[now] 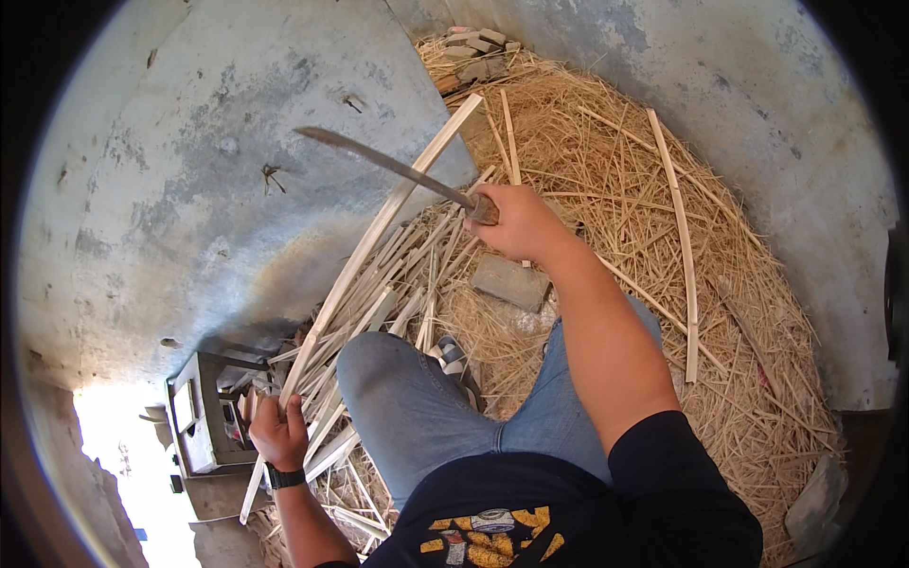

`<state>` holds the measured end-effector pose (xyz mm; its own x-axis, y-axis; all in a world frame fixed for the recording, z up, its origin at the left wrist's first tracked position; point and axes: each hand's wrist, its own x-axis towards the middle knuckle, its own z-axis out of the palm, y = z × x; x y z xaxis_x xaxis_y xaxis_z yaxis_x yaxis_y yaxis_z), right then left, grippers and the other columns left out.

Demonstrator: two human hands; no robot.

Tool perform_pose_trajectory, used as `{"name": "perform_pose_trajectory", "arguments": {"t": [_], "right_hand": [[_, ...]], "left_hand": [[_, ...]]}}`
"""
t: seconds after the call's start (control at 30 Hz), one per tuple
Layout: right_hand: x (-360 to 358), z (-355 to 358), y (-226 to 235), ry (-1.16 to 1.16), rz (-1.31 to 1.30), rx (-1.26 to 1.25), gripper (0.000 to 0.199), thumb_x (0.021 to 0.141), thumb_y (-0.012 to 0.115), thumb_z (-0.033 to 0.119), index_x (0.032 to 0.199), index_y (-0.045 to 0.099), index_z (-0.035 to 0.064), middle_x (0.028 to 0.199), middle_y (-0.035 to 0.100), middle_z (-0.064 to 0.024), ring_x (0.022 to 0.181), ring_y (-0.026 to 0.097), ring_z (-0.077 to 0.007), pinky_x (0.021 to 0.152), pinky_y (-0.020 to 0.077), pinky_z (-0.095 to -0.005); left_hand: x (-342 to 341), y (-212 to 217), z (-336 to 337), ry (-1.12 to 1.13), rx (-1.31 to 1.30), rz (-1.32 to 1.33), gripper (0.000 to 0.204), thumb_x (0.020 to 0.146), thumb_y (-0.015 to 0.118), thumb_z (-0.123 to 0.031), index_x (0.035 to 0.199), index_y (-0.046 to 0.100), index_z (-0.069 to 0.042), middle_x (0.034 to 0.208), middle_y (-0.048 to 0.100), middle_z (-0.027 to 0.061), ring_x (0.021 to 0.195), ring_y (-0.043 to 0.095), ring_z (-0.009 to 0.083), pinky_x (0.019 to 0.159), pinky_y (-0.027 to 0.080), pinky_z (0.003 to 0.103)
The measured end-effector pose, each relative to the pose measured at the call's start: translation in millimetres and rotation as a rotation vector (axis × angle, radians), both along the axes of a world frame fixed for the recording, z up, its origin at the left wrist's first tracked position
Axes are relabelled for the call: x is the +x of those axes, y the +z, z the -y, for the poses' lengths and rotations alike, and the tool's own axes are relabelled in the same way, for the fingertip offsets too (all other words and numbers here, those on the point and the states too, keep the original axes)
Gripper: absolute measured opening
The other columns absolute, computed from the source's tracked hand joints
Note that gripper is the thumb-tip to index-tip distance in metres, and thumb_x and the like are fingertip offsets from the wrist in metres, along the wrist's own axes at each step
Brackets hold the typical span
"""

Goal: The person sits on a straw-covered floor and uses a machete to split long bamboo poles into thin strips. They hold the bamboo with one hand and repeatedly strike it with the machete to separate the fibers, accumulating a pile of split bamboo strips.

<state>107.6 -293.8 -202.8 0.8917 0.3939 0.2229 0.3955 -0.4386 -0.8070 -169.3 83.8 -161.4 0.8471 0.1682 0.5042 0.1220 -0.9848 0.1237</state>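
My left hand point(279, 433), with a dark watch on its wrist, is closed round the lower part of a long pale bamboo strip point(365, 251). The strip slants up and away to the right, its far end near the wall's edge. In front of me my right hand point(519, 220) grips the handle of a long knife point(383, 161). Its narrow blade points left and crosses the strip in this view, well beyond my left hand. Whether blade and strip touch, I cannot tell.
Split strips point(379, 289) lie piled beside my left knee. Straw-like shavings point(606, 161) cover the floor ahead and right, with a longer strip point(684, 246) on top. A brick point(511, 281) lies between my feet. Walls point(218, 170) rise on both sides; a small cabinet point(204, 417) stands left.
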Motion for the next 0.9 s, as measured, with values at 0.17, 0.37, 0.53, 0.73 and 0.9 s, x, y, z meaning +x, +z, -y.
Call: {"name": "perform_pose_trajectory", "arguments": {"t": [0.17, 0.37, 0.53, 0.73, 0.9], "right_hand": [[-9.2, -14.4, -4.7, 0.074, 0.066, 0.033, 0.033, 0.083, 0.072, 0.027, 0.111, 0.069, 0.0096, 0.089, 0.071, -0.0207, 0.086, 0.069, -0.0386, 0.079, 0.0546, -0.0459], [-20.5, -30.9, -2.5, 0.247, 0.273, -0.203, 0.024, 0.081, 0.075, 0.025, 0.100, 0.069, 0.0119, 0.083, 0.071, -0.0138, 0.075, 0.068, -0.0337, 0.070, 0.0523, -0.0446], [1.6, -3.9, -7.7, 0.049, -0.001, -0.071, 0.035, 0.083, 0.073, 0.028, 0.112, 0.069, 0.0081, 0.092, 0.071, -0.0209, 0.090, 0.070, -0.0394, 0.080, 0.0548, -0.0465], [-10.3, -13.7, -5.4, 0.072, 0.001, 0.013, 0.040, 0.084, 0.074, 0.028, 0.115, 0.069, 0.0039, 0.092, 0.071, -0.0207, 0.087, 0.070, -0.0345, 0.079, 0.0536, -0.0422], [-24.9, -33.7, 8.2, 0.312, 0.083, -0.249, 0.039, 0.085, 0.074, 0.027, 0.116, 0.068, 0.0049, 0.094, 0.073, -0.0177, 0.087, 0.070, -0.0325, 0.080, 0.0543, -0.0423]], "left_hand": [[2.3, -5.9, 2.1, -0.031, -0.017, 0.028, 0.040, 0.092, 0.072, -0.032, 0.071, 0.053, -0.004, 0.056, 0.047, 0.0131, 0.049, 0.044, 0.0302, 0.048, 0.034, 0.040], [9.7, -7.9, 8.6, -0.024, -0.024, 0.014, 0.038, 0.093, 0.071, -0.030, 0.071, 0.053, -0.005, 0.056, 0.047, 0.0113, 0.050, 0.044, 0.0289, 0.051, 0.033, 0.040], [6.3, -4.7, 4.3, -0.024, 0.076, 0.039, 0.039, 0.091, 0.073, -0.032, 0.071, 0.053, -0.005, 0.057, 0.048, 0.0121, 0.050, 0.048, 0.0334, 0.049, 0.035, 0.044], [8.9, -11.5, 4.6, -0.045, 0.094, 0.052, 0.037, 0.091, 0.073, -0.034, 0.075, 0.056, -0.005, 0.057, 0.048, 0.0123, 0.051, 0.050, 0.0352, 0.047, 0.035, 0.045], [10.8, -7.7, 12.2, -0.037, 0.080, 0.029, 0.035, 0.091, 0.073, -0.032, 0.077, 0.057, -0.005, 0.056, 0.050, 0.0131, 0.052, 0.051, 0.0357, 0.048, 0.037, 0.045]]}}
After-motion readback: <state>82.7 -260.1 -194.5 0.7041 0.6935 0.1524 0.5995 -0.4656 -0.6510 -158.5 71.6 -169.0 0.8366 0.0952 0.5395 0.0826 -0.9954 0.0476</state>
